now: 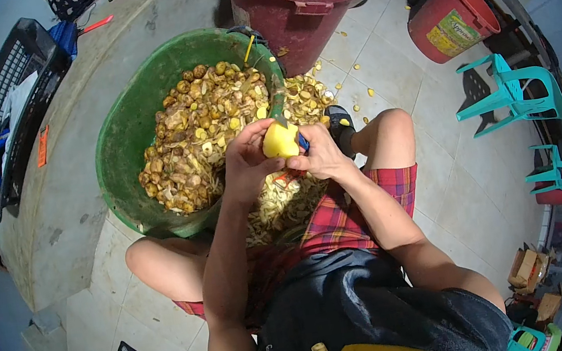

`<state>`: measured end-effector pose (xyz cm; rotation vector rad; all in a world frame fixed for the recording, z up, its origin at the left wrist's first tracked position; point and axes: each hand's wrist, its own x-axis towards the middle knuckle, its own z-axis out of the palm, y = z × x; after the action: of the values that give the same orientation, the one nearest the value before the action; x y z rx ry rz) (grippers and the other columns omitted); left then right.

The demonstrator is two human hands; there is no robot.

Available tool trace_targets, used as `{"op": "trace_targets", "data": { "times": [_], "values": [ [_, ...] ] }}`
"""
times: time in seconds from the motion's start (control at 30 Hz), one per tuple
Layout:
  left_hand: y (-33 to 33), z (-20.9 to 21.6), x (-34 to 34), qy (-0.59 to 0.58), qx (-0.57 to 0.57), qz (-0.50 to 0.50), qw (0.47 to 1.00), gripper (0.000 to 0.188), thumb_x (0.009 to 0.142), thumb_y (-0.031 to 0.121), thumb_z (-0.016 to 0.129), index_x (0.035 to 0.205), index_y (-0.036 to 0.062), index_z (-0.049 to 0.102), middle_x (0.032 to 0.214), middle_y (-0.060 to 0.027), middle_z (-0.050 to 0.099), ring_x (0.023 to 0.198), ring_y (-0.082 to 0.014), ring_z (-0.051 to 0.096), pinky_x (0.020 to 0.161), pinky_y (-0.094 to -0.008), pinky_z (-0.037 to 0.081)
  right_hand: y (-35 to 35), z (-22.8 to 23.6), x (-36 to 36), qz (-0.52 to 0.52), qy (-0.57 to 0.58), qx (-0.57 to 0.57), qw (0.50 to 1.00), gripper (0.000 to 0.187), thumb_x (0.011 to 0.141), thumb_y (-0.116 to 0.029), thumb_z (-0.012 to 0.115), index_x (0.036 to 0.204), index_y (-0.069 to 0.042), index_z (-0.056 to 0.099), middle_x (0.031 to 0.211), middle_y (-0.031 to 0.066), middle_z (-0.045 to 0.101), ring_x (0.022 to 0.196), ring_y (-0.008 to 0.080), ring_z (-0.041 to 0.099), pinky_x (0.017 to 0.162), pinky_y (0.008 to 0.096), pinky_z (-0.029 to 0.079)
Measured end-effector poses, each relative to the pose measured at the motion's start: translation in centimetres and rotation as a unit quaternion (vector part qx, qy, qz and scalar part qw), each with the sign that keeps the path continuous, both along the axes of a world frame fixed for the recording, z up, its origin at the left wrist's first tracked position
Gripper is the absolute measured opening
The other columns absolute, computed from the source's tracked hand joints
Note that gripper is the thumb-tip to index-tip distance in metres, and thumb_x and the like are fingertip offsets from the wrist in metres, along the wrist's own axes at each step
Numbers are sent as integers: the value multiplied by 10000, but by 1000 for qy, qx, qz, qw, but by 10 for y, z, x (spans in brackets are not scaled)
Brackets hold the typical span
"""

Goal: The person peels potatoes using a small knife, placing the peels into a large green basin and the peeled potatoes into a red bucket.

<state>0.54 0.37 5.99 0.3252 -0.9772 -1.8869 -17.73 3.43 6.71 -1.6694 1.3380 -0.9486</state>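
Peeling looks to be the step in hand: the left hand (249,158) cups a mostly bare yellow potato (280,141) over the lap, fingers curled around it, while the right hand (322,154) closes on a blue-handled peeler (302,144) — its blade is hidden behind the potato. Next, I judge, the potato needs turning. Unpeeled potatoes fill the green tub (120,135); the peelings (278,205) are partly hidden by the forearms.

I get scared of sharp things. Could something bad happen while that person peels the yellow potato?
Maybe. The left hand wraps the yellow potato right beside the blue-handled peeler in the right hand, so a slip could nick the fingers. Peelings pile up under the hands and scraps dot the tiled floor, which might be slippery. The green tub looks tilted and could spill.
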Motion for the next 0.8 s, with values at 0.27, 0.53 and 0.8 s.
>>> {"op": "trace_targets", "data": {
  "times": [0.27, 0.53, 0.8],
  "values": [
    [4, -6, -7, -32, -26, 90, 995, 636, 733, -86, 728, 1296, -44, 433, 1183, -119, 574, 1087, -194, 576, 925, -323, 478, 5, -4, 4, -83, 131, -112, 982, 650, 819, -650, 582, 731, -6, 598, 500, 125, 459, 444, 244, 459, 479, 389, 408],
    [3, 3, -6, 2, 46, 70, 996, 698, 725, -28, 774, 1329, -41, 422, 1196, -110, 570, 1095, -194, 571, 935, -320, 478, -1, 11, -2, -43, 23, 8, 999, 850, 612, -816, 641, 793, 13, 594, 567, 42, 479, 548, 172, 458, 520, 348, 382],
    [1, 0, -2, 3, 11, -17, 1000, 689, 693, 31, 823, 1288, -49, 486, 1200, -121, 594, 1110, -201, 573, 964, -337, 472, -4, 6, 1, 5, -27, -9, 1000, 820, 576, -774, 701, 868, -10, 637, 596, 32, 532, 573, 154, 525, 541, 329, 415]
  ]
}}
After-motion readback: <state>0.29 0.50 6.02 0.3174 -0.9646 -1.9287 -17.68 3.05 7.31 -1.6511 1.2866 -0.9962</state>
